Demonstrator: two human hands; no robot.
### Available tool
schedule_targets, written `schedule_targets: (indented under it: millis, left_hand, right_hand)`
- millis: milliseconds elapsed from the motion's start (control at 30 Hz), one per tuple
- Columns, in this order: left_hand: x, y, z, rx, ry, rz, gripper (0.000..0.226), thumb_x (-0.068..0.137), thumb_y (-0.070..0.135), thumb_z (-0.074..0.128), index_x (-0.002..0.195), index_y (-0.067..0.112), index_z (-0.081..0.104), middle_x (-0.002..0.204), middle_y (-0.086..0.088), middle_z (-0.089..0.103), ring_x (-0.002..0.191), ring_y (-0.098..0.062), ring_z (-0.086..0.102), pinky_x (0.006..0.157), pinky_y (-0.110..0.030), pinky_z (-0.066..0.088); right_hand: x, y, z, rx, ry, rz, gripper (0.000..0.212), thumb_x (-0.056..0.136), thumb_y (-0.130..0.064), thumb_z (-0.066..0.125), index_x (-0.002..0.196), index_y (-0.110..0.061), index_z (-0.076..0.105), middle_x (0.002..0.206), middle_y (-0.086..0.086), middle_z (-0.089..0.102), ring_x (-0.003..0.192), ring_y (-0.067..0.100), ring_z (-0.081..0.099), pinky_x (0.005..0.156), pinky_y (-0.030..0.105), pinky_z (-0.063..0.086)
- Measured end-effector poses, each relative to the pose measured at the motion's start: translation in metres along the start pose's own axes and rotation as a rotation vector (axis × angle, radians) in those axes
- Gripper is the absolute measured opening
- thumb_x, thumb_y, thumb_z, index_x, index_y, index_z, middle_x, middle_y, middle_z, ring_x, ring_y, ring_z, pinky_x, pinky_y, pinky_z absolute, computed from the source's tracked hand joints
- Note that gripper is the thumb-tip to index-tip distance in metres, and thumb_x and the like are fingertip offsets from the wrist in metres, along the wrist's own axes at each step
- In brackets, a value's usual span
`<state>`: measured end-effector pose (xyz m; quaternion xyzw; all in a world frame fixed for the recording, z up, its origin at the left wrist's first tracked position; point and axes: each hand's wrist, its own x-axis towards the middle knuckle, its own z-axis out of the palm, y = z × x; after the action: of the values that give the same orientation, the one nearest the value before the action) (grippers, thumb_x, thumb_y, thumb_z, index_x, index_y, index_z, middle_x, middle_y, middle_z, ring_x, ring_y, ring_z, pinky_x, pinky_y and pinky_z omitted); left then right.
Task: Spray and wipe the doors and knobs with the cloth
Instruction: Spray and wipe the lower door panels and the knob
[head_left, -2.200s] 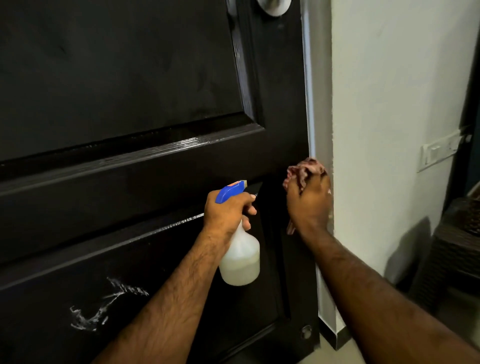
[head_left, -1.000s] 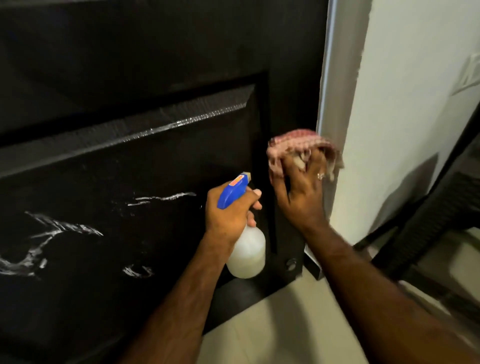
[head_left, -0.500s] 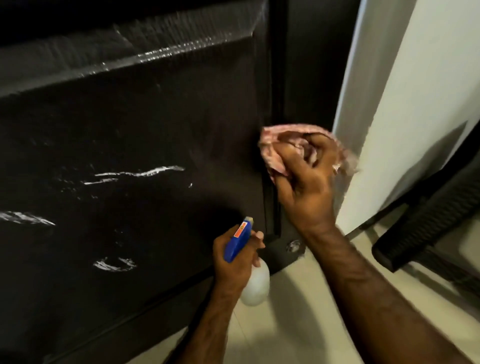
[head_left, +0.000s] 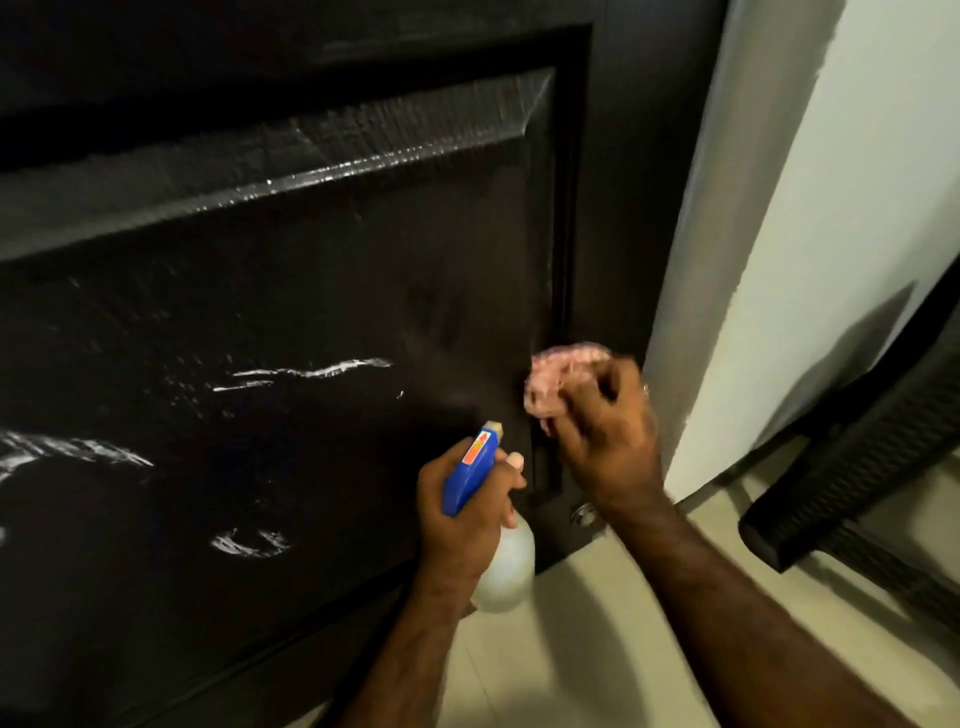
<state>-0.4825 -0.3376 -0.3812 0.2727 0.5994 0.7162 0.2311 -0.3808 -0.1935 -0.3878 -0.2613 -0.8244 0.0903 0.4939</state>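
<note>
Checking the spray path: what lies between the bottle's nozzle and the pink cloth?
In the head view, only dark door surface and faint mist lie between the spray bottle nozzle and the cloth gripped by the right hand.

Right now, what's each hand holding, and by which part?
Left hand grips the spray bottle at its neck, below the blue head. Right hand grips the bunched pink cloth.

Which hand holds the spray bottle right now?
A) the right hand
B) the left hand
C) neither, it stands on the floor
B: the left hand grips the spray bottle by its blue head, while the right hand holds the pink cloth at the door.
</note>
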Motion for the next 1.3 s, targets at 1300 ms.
schedule_targets:
  millis: [1300]
  left_hand:
    - [-0.028, -0.114, -0.018, 0.110, 0.005, -0.245, 0.065, 0.072, 0.045, 0.087, 0.111, -0.004, 0.067, 0.087, -0.019, 0.074, 0.056, -0.021, 0.063, 0.062, -0.033, 0.056]
  right_hand:
    - [-0.179, 0.083, 0.074, 0.096, -0.404, 0.637, 0.051, 0.093, -0.017, 0.063, 0.143, -0.011, 0.057, 0.136, 0.019, 0.055, 0.118, 0.045, 0.062, 0.100, 0.042, 0.051]
